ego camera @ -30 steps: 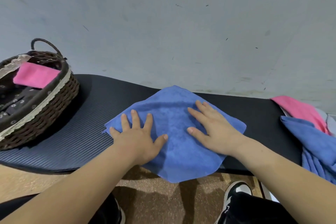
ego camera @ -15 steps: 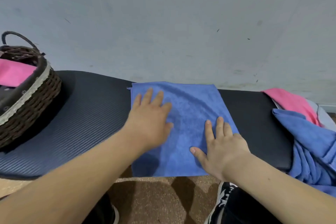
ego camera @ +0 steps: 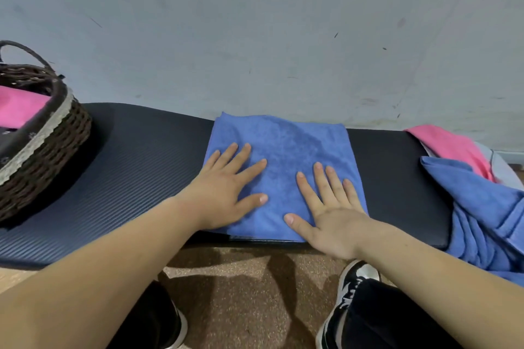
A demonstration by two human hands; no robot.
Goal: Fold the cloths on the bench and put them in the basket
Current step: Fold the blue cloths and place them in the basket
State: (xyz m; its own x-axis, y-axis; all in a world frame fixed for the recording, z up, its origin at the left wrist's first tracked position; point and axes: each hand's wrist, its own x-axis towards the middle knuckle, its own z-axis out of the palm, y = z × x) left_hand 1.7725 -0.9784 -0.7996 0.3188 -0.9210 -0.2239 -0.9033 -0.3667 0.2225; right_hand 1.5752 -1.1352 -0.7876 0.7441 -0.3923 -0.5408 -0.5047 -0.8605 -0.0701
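A blue cloth [ego camera: 286,147] lies flat and square on the black bench [ego camera: 147,156], its near edge at the bench's front edge. My left hand [ego camera: 226,195] presses on the cloth's left part with fingers spread and straight. My right hand [ego camera: 329,212] lies flat on its right front part, fingers straight. The brown wicker basket [ego camera: 54,147] stands at the bench's left end, and a pink cloth [ego camera: 19,105] lies inside it.
At the bench's right end lies a heap of cloths, a pink one [ego camera: 453,147] over a crumpled blue one [ego camera: 487,212]. A grey wall [ego camera: 255,37] rises right behind the bench. My shoes [ego camera: 351,286] stand on the brown floor below.
The blue cloth has gone from lying cornerwise to lying square on the bench. Both hands slid across it and now lie side by side, fingers pointing at the wall.
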